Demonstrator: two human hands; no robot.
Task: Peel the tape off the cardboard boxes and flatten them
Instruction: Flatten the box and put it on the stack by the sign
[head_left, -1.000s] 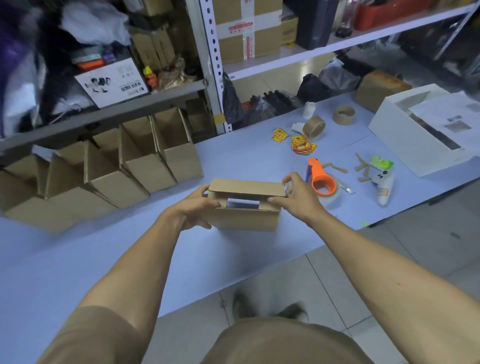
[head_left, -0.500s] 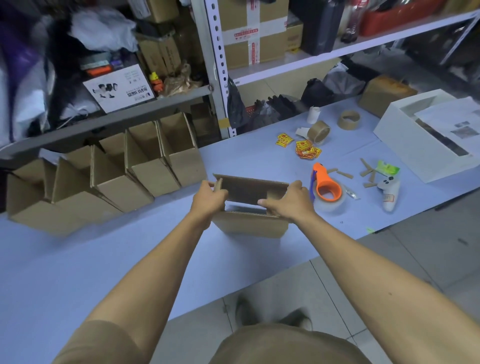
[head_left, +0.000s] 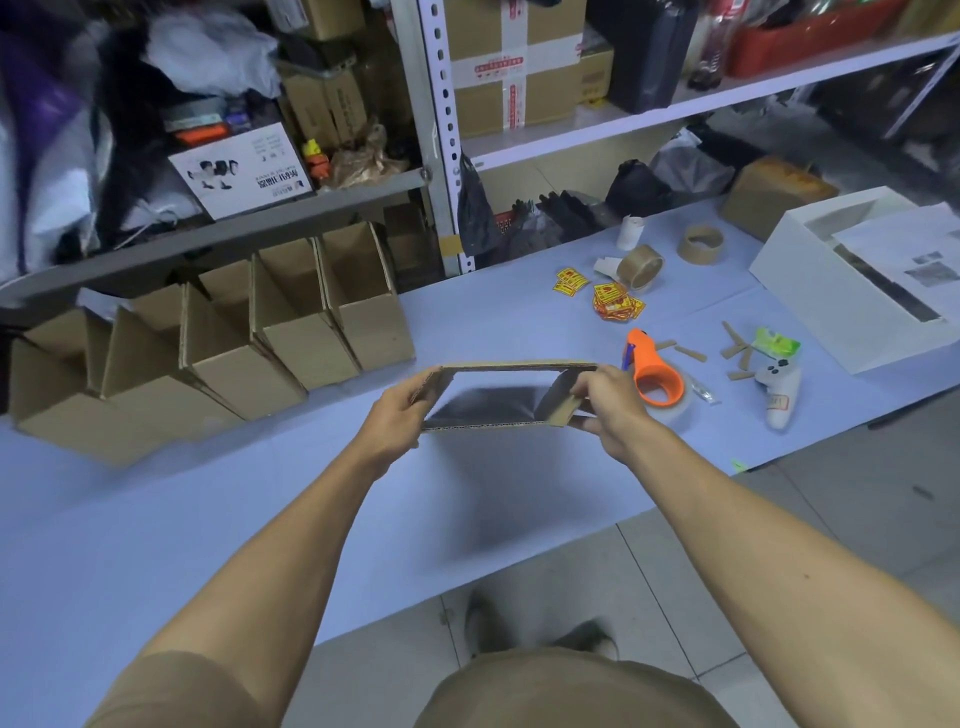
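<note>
Both grips clench the open-ended brown cardboard box (head_left: 501, 397): left hand (head_left: 400, 415) on its left end, right hand (head_left: 605, 405) pinching the right end flap. It is held above the pale blue worktop (head_left: 260, 519), near the orange tape dispenser (head_left: 652, 374).
</note>
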